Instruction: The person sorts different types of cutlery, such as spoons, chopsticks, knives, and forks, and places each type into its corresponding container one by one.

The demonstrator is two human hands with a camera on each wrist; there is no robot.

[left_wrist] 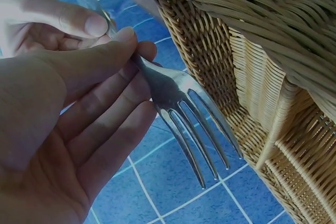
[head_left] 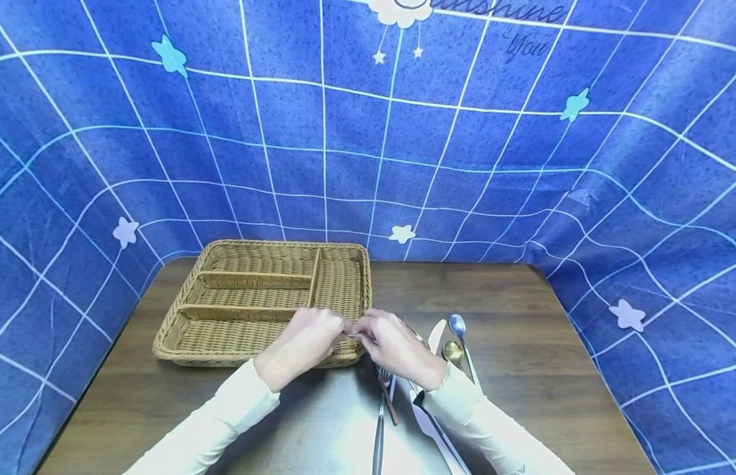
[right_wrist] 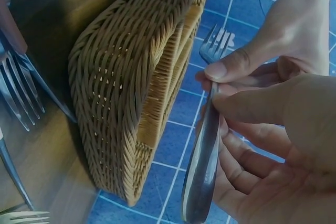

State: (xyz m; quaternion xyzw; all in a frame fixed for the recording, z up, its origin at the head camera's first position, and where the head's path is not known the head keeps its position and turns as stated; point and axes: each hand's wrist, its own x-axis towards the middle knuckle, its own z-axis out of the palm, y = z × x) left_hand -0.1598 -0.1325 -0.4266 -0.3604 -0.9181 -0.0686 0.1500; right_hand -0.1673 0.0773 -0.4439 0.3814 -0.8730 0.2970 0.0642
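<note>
Blue cloth (head_left: 356, 178), printed script: "Sunshine", tops cropped by frame edge, first letter on white cloud (head_left: 387, 12); beneath, "You".

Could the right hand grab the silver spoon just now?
Probably not without letting go first: the right hand is busy pinching the fork together with the left hand. Otherwise the way looks free: the silver spoon lies close by, its far end uncovered.

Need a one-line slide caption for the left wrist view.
Left hand pinches a metal fork near its neck, right hand its handle, close to a divided wicker basket.
</note>
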